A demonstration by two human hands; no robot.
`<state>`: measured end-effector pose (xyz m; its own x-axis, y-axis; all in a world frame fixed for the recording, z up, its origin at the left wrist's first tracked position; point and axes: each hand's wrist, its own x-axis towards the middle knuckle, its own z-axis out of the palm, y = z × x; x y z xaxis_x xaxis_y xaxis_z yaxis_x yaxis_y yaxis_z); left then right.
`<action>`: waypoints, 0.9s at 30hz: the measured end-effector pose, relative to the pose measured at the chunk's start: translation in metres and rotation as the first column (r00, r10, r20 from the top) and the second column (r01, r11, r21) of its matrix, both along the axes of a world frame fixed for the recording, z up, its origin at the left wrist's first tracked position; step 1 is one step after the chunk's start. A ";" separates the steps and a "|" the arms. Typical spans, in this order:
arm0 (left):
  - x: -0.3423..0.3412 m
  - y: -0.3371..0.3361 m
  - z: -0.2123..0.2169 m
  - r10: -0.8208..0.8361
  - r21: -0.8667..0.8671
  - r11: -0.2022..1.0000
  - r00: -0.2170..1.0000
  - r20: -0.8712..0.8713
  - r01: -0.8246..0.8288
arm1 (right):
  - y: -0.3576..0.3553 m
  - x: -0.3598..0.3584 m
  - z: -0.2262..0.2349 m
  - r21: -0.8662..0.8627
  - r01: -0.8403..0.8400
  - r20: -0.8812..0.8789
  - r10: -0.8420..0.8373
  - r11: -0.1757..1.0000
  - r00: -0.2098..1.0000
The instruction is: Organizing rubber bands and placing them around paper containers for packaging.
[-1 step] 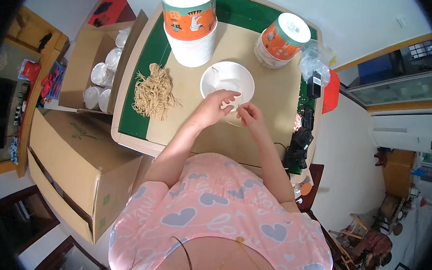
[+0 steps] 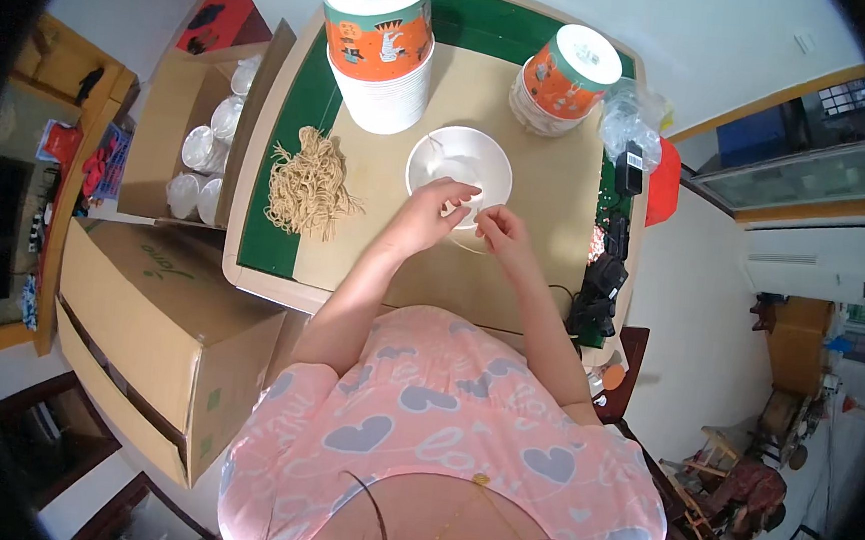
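Note:
A white paper bucket (image 2: pixel 497 164) stands on the table in front of me, its round opening facing up toward me. Over its near left rim my left hand (image 2: pixel 439 210) is curled, with the fingers inside the opening and the thumb at the near side. Close beside it, my right hand (image 2: pixel 500 230) pinches thin beige twine (image 2: pixel 467 247) between thumb and fingertips. Part of this twine hangs in a loop below the hands. A short twine end (image 2: pixel 435 144) shows at the bucket's far left inner wall. Exactly what the left fingertips touch is hidden.
On the left lies a heap of beige twine pieces (image 2: pixel 310 186). Behind stand a tall stack of orange-and-white buckets (image 2: pixel 381 76) and a shorter stack (image 2: pixel 564 84). Black chargers and cables (image 2: pixel 602 282) line the right edge. An open carton (image 2: pixel 173 111) holds white-wrapped stacks; another carton (image 2: pixel 149 300) is nearer.
The bucket has shifted very slightly to the right. My right fingertips have moved a little, while my left hand stays nearly in place.

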<state>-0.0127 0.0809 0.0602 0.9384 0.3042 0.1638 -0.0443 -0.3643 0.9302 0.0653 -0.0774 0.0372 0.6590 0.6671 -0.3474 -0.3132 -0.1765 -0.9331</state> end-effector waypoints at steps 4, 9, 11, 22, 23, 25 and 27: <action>-0.001 -0.002 0.004 0.039 -0.004 0.999 0.999 -0.008 -0.039 | -0.004 -0.004 -0.007 -0.007 0.036 0.211 -0.033 0.999 0.977; 0.001 -0.013 0.008 -0.033 0.129 0.989 0.963 -0.267 0.070 | 0.000 -0.019 0.021 -0.099 0.083 0.546 -0.016 0.992 0.838; 0.002 -0.014 0.006 -0.037 0.107 0.992 0.968 -0.248 0.065 | 0.000 -0.020 0.026 -0.104 0.074 0.523 -0.009 0.992 0.852; 0.005 -0.018 -0.003 -0.079 -0.127 0.991 0.948 -0.307 0.041 | -0.008 -0.010 0.004 0.063 0.166 0.163 -0.174 0.984 0.971; 0.004 -0.018 -0.005 -0.078 -0.172 0.985 0.957 -0.281 0.030 | -0.009 -0.009 0.006 0.037 0.162 0.127 -0.165 0.986 0.978; 0.004 -0.017 -0.008 -0.076 -0.218 0.976 0.965 -0.251 0.020 | -0.010 -0.009 0.002 0.051 0.170 0.125 -0.175 0.984 0.976; 0.005 -0.016 -0.008 -0.102 -0.207 0.977 0.962 -0.252 0.049 | -0.011 -0.007 -0.002 0.064 0.182 0.115 -0.188 0.981 0.975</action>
